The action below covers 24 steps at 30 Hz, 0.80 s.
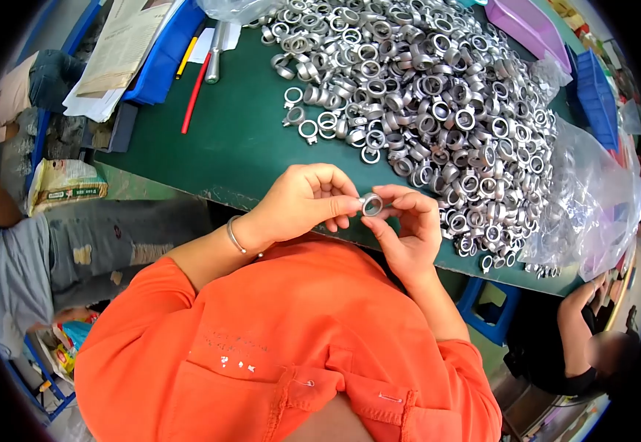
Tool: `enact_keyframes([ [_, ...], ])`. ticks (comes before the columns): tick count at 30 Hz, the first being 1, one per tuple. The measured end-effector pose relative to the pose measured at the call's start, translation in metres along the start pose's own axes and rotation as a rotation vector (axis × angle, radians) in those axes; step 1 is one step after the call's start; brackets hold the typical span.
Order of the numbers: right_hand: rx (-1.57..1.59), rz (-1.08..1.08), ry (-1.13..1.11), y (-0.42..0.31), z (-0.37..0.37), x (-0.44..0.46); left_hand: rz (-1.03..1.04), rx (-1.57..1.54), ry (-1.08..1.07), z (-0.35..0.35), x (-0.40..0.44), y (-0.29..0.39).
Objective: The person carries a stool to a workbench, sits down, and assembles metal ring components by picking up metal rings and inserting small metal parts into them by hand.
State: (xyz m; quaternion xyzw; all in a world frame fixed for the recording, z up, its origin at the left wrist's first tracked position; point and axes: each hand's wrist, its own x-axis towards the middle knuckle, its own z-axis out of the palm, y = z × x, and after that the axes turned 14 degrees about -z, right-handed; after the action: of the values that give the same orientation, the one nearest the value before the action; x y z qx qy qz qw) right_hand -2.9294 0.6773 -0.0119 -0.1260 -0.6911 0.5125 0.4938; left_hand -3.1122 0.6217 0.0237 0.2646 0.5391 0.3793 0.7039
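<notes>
Between my two hands, just over the table's near edge, is a grey metal ring (pixel 371 205) with a small lug on its side. My left hand (pixel 307 199) pinches the ring's left side between thumb and fingertips. From the right, my right hand (pixel 412 225) grips the same ring with its thumb and curled fingers. Beyond my hands a large heap of similar metal rings (pixel 431 103) spreads over the green table (pixel 225 140). A few rings lie loose at the left edge of the heap.
On the table's left are a red pencil (pixel 197 96), a yellow pen (pixel 186 57), a metal-handled tool (pixel 215 55) and a blue bin (pixel 160 62) with papers. A pink tray (pixel 530 29) and clear plastic bags (pixel 582 199) border the heap. People are at both sides.
</notes>
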Motion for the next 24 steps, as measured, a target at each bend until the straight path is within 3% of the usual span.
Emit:
enact_keyframes([
  [9, -0.042, 0.036, 0.016, 0.004, -0.005, -0.002, -0.018, -0.116, -0.012, 0.000, 0.007, -0.002],
  [24, 0.072, 0.126, 0.016, 0.011, -0.008, 0.003, 0.067, 0.003, 0.003, 0.003, 0.015, 0.009],
])
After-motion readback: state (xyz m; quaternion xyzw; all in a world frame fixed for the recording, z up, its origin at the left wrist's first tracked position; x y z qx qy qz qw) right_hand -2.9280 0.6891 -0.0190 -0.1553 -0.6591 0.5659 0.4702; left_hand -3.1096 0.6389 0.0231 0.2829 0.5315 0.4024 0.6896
